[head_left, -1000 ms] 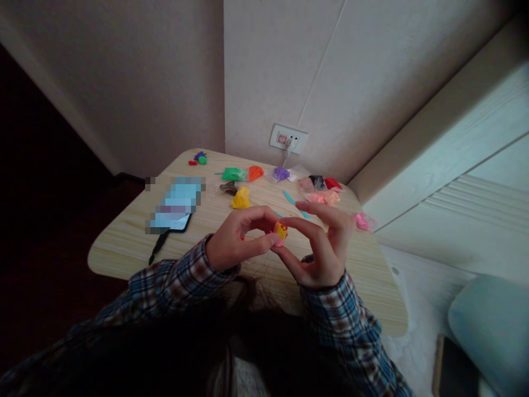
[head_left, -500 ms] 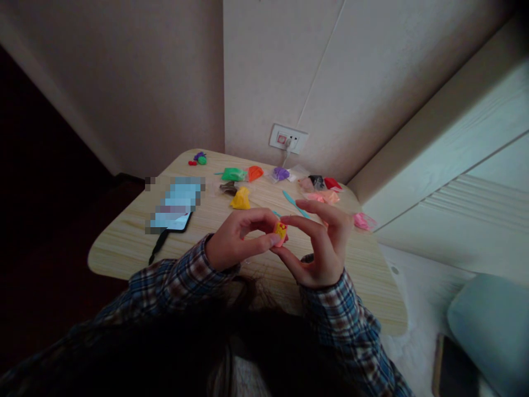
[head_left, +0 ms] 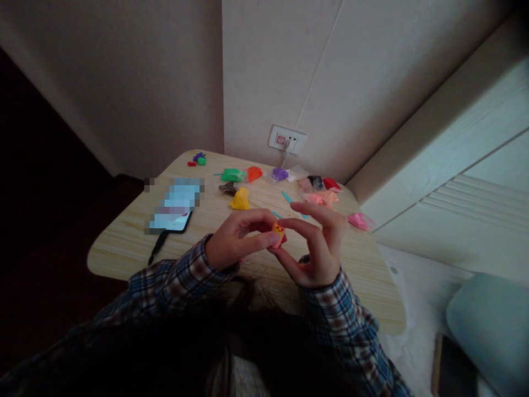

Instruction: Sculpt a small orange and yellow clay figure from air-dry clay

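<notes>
A small clay piece, pink with a yellow face and small red bits on it, is held up over the near middle of the table. My left hand pinches it between thumb and fingers from the left. From the other side, my right hand has its index fingertip at the top of the piece and its thumb at the bottom, with its other fingers raised. Just behind the hands lie a yellow clay lump and a light blue modelling tool, partly hidden by my right hand.
Bags of green, orange, purple, red and pink clay lie along the back and right of the wooden table. A phone with a black strap is at left; small clay shapes sit behind it.
The clay piece has tilted and turned slightly between my fingertips, showing less yellow. My right hand has shifted a little to the left.
</notes>
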Available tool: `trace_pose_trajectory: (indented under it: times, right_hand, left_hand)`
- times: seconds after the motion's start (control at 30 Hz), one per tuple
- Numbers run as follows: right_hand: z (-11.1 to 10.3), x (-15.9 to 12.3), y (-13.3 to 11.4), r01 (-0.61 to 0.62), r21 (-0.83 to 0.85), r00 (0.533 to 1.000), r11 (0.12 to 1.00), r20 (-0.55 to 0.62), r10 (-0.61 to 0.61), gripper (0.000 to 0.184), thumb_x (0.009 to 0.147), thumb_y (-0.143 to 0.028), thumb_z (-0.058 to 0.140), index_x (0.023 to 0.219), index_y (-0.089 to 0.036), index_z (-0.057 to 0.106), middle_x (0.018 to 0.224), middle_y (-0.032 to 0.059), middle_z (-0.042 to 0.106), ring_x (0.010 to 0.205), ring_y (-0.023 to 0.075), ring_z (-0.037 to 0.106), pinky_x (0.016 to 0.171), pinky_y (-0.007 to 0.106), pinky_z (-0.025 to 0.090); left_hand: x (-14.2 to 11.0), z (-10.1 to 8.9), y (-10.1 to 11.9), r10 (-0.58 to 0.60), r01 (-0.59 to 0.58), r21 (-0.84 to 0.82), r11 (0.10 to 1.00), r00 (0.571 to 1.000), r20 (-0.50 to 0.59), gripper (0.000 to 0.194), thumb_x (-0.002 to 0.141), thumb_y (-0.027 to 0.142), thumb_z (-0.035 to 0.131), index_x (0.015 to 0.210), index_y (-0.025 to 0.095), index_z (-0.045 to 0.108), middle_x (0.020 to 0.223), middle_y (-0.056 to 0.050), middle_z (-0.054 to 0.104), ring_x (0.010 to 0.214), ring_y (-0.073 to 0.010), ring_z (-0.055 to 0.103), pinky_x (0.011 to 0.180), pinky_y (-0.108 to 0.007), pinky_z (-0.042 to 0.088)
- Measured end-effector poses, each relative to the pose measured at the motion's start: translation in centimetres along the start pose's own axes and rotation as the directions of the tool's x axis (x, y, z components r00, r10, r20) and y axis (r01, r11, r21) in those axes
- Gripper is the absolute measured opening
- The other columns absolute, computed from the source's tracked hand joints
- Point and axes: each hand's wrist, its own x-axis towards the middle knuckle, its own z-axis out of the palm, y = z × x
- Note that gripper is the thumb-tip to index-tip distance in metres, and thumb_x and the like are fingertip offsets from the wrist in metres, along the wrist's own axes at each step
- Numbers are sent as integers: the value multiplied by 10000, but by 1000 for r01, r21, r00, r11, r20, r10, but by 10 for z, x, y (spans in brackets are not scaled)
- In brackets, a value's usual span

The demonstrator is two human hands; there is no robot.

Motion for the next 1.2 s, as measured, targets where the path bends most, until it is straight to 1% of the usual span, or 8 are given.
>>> trace_pose_trajectory:
  times: [0.23, 0.47, 0.6, 0.7, 0.83, 0.97, 1.07, 1.2]
  right_hand:
    - [0, 2, 0, 26, 45, 1000, 999, 12, -26, 283, 763, -294, 633, 1010, -189, 542, 1061, 83, 572, 974, 226, 539, 811, 377, 430]
    - [0, 2, 0, 15, 45, 1000, 999, 14, -16, 288, 763, -287, 635, 1015, -188, 535, 1064, 83, 571, 973, 225, 536, 809, 383, 425]
    - [1, 1, -1, 15, 28, 1000, 1000, 14, -15, 265, 775, -293, 621, 1006, -194, 536, 1053, 84, 585, 961, 226, 542, 802, 384, 420]
    - [1, 1, 0, 22, 33, 1000, 999, 14, -22, 268, 776, -294, 620, 1008, -189, 537, 1055, 88, 587, 960, 227, 543, 805, 385, 417]
    - [2, 0, 0, 23, 30, 1000, 999, 9, -23, 274, 777, -295, 616, 1015, -187, 535, 1064, 87, 584, 971, 228, 536, 808, 385, 412]
    - [3, 0, 0, 21, 28, 1000, 999, 11, -22, 263, 782, -287, 605, 1015, -187, 536, 1068, 84, 582, 973, 225, 532, 810, 381, 406]
    - [3, 0, 0, 13, 34, 1000, 999, 14, -14, 260, 774, -280, 616, 1002, -179, 542, 1067, 87, 584, 963, 223, 534, 806, 380, 401]
    - [3, 0, -1, 11, 42, 1000, 999, 1, -11, 252, 771, -275, 618, 991, -175, 547, 1065, 91, 583, 956, 224, 533, 801, 381, 399]
  left_hand:
    - [0, 0, 1, -37, 37, -26, 999, 999, -5, 157, 749, 264, 587, 700, 115, 586, 628, 1, 562, 610, -93, 520, 587, -198, 434]
    - [1, -2, -1, -20, 21, -64, 998, 999, 31, 214, 735, 319, 603, 684, 112, 578, 640, -11, 577, 591, -97, 518, 548, -197, 416]
    - [1, -3, -1, -83, 84, -109, 990, 996, 18, 151, 754, 263, 599, 729, 116, 571, 610, 21, 552, 506, -61, 474, 519, -184, 398]
    - [-1, -3, -1, -103, 106, -118, 987, 994, 32, 167, 757, 273, 606, 739, 110, 575, 625, 14, 562, 476, -50, 454, 470, -175, 363]
    - [0, -4, -3, -91, 100, -169, 981, 994, 58, 218, 722, 309, 651, 745, 103, 585, 641, 0, 576, 534, -67, 488, 507, -178, 387]
    - [2, -4, -5, -139, 149, -202, 968, 988, 65, 235, 669, 278, 707, 772, 114, 574, 661, 5, 591, 553, -72, 503, 535, -183, 405]
    - [1, -3, -3, -128, 130, -162, 978, 992, 22, 172, 711, 263, 672, 751, 116, 593, 644, 7, 578, 608, -92, 532, 582, -194, 422]
    - [0, -4, -1, -75, 84, -118, 989, 994, 81, 234, 795, 313, 582, 675, 112, 593, 693, -25, 601, 654, -113, 555, 635, -214, 443]
